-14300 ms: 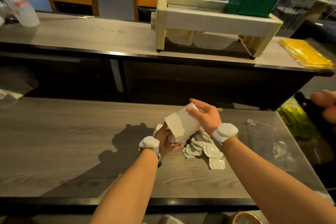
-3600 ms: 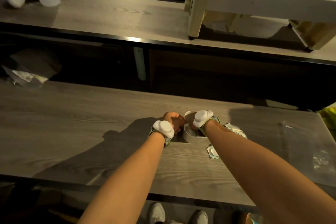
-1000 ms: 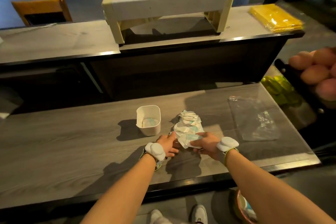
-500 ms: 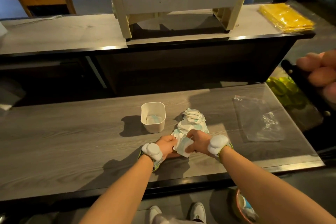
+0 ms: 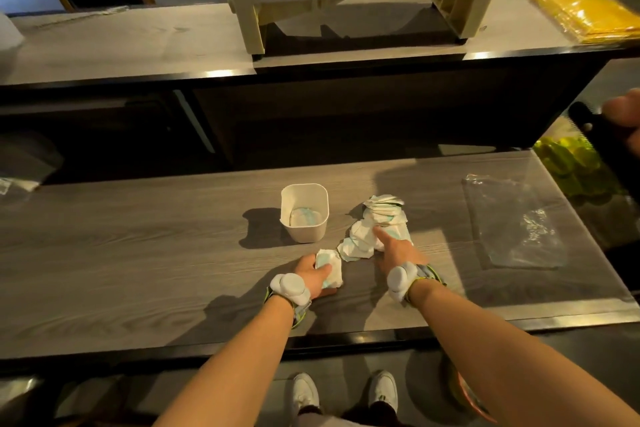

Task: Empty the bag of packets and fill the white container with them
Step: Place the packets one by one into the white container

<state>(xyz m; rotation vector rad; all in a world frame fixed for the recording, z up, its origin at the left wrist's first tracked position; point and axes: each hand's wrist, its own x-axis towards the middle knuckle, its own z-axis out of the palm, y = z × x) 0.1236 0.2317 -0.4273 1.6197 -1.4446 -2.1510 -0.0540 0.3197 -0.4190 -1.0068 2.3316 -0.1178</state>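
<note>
1. Grey wood-grain counter (image 5: 138,253) seen from above, with a person's 2 bare forearms reaching forward over it; each wrist wears a white padded band.
2. White container (image 5: 304,212) stands upright near the middle; only a packet or 2 lie at its bottom, so by my judgement it is barely filled.
3. Clear plastic bag (image 5: 512,222) lies flat and apparently empty, well apart to the right; the emptying step looks done.
4. Loose pile of white packets (image 5: 377,229) sits just right of the container.
5. Left hand (image 5: 313,276) is closed around a small bunch of packets (image 5: 329,269), near the container.
6. Right hand (image 5: 398,250) rests on the pile, forefinger extended, gripping nothing that I can see; most packets remain to be moved.
</note>
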